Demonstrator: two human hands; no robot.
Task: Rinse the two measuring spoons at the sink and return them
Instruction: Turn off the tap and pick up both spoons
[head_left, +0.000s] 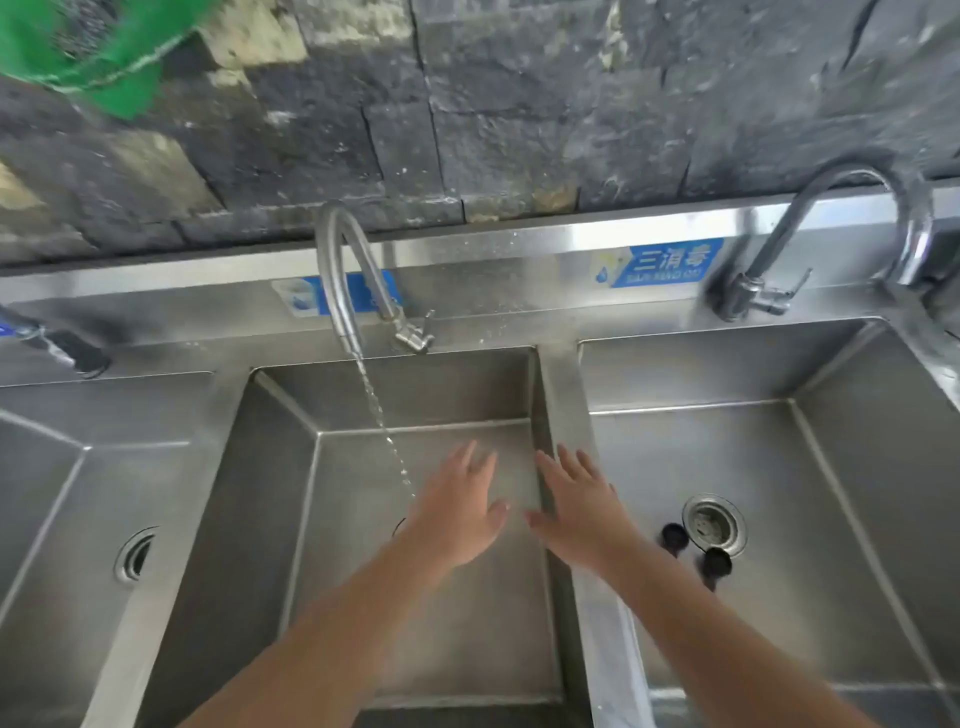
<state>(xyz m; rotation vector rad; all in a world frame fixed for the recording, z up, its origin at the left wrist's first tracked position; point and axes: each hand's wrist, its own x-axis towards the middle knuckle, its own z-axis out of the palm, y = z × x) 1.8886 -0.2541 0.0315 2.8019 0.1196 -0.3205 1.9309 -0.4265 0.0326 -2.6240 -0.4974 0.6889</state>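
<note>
Two black measuring spoons, one (675, 537) and the other (717, 563), lie on the floor of the right basin (831, 467) beside its drain, partly hidden by my right forearm. My left hand (457, 512) is flat and spread over the middle basin (363, 519), holding nothing, just right of a thin stream of water (382, 421) from the middle tap (337, 270). My right hand (582, 512) is also spread and holds nothing; it hovers over the divider between the middle and right basins.
A stainless steel sink has three basins; the left basin (78, 519) has its own drain. A second tap (883, 228) stands over the right basin. A dark stone wall rises behind, and a green net (88, 47) hangs at top left.
</note>
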